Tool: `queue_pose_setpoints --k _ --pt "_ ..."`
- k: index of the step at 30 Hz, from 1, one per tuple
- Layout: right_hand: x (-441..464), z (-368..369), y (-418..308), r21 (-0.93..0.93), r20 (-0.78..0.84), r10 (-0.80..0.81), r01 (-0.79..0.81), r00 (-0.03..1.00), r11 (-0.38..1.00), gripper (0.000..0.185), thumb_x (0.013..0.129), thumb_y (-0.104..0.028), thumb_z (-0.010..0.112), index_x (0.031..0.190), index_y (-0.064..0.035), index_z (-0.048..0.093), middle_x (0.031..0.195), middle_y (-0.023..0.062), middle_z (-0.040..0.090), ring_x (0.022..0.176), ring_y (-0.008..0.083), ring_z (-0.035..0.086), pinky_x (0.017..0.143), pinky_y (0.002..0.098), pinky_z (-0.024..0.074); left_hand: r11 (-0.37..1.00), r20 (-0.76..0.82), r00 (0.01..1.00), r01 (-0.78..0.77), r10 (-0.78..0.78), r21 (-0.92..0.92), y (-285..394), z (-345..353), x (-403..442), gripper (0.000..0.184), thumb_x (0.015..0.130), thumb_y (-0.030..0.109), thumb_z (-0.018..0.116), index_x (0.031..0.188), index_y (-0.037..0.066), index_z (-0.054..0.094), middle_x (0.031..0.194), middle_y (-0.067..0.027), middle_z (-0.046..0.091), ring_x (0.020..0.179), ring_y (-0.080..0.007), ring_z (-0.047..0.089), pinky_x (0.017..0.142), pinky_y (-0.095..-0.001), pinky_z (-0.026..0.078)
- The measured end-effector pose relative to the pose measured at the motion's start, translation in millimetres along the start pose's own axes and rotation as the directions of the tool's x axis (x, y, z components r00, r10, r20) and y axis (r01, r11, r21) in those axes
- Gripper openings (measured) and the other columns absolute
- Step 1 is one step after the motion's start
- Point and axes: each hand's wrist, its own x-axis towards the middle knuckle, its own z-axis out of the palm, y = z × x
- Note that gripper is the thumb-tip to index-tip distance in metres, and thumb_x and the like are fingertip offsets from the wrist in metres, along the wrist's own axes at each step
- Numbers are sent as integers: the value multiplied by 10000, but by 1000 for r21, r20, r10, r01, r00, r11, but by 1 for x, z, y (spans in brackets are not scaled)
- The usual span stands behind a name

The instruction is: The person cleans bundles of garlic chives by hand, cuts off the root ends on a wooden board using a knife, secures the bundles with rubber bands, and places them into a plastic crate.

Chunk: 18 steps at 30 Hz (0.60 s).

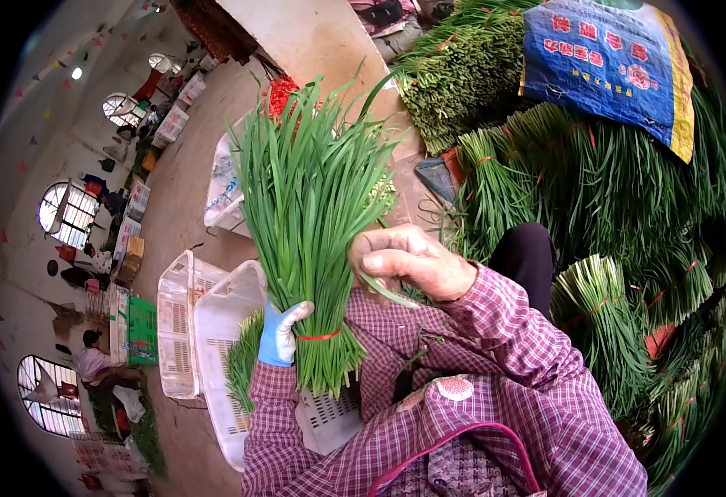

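Note:
A thick bunch of garlic chives [309,199] stands upright in front of me, leaf tips up and cut stems down. Around its lower part runs a red band [320,335]. My left hand [282,331], in a blue and white glove, grips the bunch from the left just above the band. Bare, my right hand [408,261] is closed at the bunch's right side, with a single pale green chive leaf [392,294] pinched in its fingers and hanging below. The far fingers of my left hand are hidden behind the leaves.
White plastic crates [201,340] stand at the left, one holding more chives [245,360]. Banded bunches [599,311] are heaped on my right, partly under a blue sack [607,70]. Red bands [280,95] lie beyond the bunch. Another person [98,356] sits far left.

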Motion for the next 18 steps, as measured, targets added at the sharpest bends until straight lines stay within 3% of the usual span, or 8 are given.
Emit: queue_pose_setpoints --k 2,4,5,7,9,11,16,18 --pt "-15 -16 -13 -217 -67 65 -78 996 973 310 936 -315 560 806 -37 603 682 -30 561 615 61 535 550 226 419 1000 -36 999 5 -4 19 0 -9 -10 465 753 0 625 1203 -23 513 1010 -99 650 852 -149 655 783 -258 560" --pt "-21 -34 -17 -447 -259 -84 -42 962 894 289 912 -285 603 773 -32 612 651 -19 566 601 49 525 555 243 430 994 1 997 79 -80 78 -15 -35 -12 548 752 40 555 1288 -6 450 1034 -69 607 880 -153 614 825 -316 538" --pt "-21 -38 -30 -667 -362 -170 -128 916 734 239 876 -239 641 794 -18 607 615 29 570 566 92 531 552 274 436 991 -2 992 130 -130 35 -20 -44 -12 573 745 31 562 1301 -22 432 1008 -51 602 775 -102 574 764 -277 536" --pt "-14 -54 -31 -929 -256 -522 -59 814 365 202 832 -220 665 856 -32 594 733 89 574 658 230 569 615 341 459 993 40 992 118 -118 1 -19 -39 -21 581 741 19 564 1304 -27 428 984 -40 597 731 -82 545 728 -247 522" --pt "-6 -63 -34 -990 -132 -661 -63 739 127 202 819 -224 671 894 -55 589 830 95 559 758 275 563 666 373 467 988 87 993 87 -76 -130 -46 -72 -23 695 747 46 667 1357 -48 348 939 -137 664 798 -180 672 793 -306 573" --pt "0 -67 -41 -997 -40 -674 -74 738 -22 202 809 -224 674 929 -81 596 877 78 545 827 267 544 690 376 475 991 79 992 103 -97 -84 -46 -71 -29 729 756 44 663 1382 -46 300 930 -138 665 796 -179 671 793 -304 573" --pt "16 -82 -39 -977 98 -563 -27 821 -209 230 799 -239 680 993 -134 613 906 39 564 879 235 545 753 364 477 987 71 989 139 -133 -77 -48 -65 -42 727 778 4 627 1403 -53 261 916 -114 663 775 -170 664 783 -286 570" --pt "22 -88 -32 -954 202 -532 41 822 -298 243 792 -259 681 1003 -157 618 909 41 565 883 227 545 781 373 460 987 -41 988 142 -146 -80 -39 -47 -46 807 718 -49 586 1445 44 249 866 -27 564 643 -80 465 626 -218 450"
